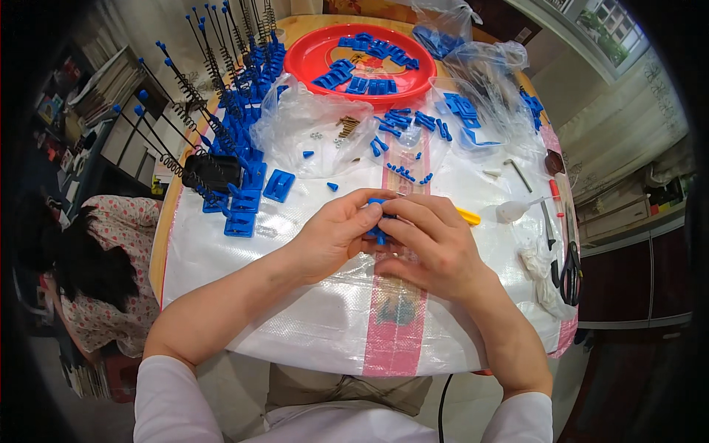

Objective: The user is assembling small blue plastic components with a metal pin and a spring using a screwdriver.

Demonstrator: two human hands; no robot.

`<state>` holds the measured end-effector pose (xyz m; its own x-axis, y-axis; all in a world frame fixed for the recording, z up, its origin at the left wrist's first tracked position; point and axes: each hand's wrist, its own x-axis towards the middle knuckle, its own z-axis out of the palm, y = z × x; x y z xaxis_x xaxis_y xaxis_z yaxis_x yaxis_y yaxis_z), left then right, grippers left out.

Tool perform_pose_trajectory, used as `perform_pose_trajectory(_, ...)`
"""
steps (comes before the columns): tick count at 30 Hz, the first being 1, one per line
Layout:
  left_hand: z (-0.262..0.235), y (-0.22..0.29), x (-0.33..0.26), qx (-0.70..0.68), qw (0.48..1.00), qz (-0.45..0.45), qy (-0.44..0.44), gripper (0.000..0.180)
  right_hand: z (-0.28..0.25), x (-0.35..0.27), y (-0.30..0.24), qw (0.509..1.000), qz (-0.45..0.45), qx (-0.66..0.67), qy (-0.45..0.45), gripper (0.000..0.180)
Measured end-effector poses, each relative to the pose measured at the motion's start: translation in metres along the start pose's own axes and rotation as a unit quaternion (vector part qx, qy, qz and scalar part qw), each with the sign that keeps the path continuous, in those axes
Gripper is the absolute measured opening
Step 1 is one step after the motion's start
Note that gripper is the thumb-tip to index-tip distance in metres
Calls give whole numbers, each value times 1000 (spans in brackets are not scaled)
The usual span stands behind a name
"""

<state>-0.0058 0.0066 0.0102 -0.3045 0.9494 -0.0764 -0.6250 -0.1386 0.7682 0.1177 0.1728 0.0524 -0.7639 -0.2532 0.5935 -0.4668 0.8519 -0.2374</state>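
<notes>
Two bare forearms are raised from the lower edge and angled inward, with white sleeves pushed up near the elbows. The left hand (336,229) and right hand (432,240) are brought together, fingertips touching, just below the red tray's (310,63) side of the table. Both sets of fingers are curled and pinched around a small blue part (377,235), held between them.

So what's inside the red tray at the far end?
The red tray holds loose blue plastic clips, scattered flat. A clear bag overlaps its near rim, so anything there is hidden.
</notes>
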Motion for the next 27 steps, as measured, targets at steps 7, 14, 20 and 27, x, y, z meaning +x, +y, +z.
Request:
perform_pose_trajectory(7,2,0,-4,-10,1000,-14,-13,47,11,-5,2,999,9,-34,41,42)
perform_pose_trajectory(14,3,-1,-3,53,998,-17,-29,43,12,-8,2,997,28,-9,70,35)
perform_pose_trajectory(20,10,3,-4,18,999,-23,-25,41,10,-12,5,997,47,25,57,43)
perform_pose_trajectory(27,4,6,-2,-66,997,-31,-4,38,9,-2,0,999,38,21,11,53)
